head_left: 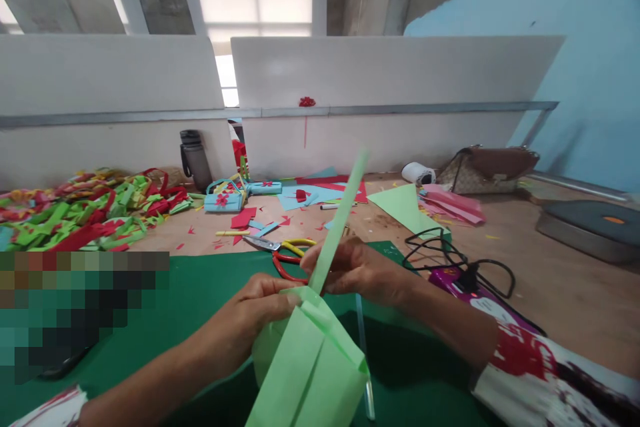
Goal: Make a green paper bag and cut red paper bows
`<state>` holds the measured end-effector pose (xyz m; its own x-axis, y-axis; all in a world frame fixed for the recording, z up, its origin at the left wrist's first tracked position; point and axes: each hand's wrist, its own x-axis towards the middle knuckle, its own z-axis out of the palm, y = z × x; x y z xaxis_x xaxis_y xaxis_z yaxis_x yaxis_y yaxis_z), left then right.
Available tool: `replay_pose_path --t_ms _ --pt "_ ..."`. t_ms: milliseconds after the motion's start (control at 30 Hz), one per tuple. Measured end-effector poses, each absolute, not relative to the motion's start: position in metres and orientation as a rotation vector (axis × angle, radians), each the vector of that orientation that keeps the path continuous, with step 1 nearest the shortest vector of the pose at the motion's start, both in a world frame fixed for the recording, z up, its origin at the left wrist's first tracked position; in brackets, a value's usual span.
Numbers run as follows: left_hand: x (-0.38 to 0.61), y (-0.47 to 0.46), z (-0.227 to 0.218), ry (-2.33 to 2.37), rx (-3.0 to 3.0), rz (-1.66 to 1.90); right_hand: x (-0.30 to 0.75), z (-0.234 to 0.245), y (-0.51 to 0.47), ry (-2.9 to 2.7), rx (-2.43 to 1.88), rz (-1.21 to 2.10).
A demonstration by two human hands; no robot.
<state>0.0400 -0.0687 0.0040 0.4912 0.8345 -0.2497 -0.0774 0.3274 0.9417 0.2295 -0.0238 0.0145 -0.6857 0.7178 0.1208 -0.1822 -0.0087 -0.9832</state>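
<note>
My left hand is closed on the upper edge of a folded light green paper bag, thumb on the near side. The bag is tilted towards me, its lower part cut off by the frame's bottom edge. My right hand pinches a long light green paper strip near its lower end, where it meets the bag's edge. The strip stands up at a slant, its tip blurred. Just beyond my hands lie scissors with red and yellow handles. A clear glue stick lies partly behind the bag.
A green mat covers the near table. Colourful paper pieces are heaped at left, beside a dark bottle. Small blue paper bags stand at the back. Right are a black cable, a purple power strip and a lidded container.
</note>
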Motion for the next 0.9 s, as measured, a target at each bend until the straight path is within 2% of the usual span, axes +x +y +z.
replay_pose_path --t_ms 200,567,900 --pt "0.041 -0.067 0.003 0.824 1.105 0.667 0.23 0.016 -0.025 -1.705 -0.634 1.662" --pt "0.033 -0.069 0.009 0.94 1.404 0.727 0.228 0.023 -0.031 -1.59 -0.981 1.239" --pt "0.038 -0.073 0.006 0.996 1.475 0.779 0.227 0.03 -0.042 -1.555 -1.035 1.0"
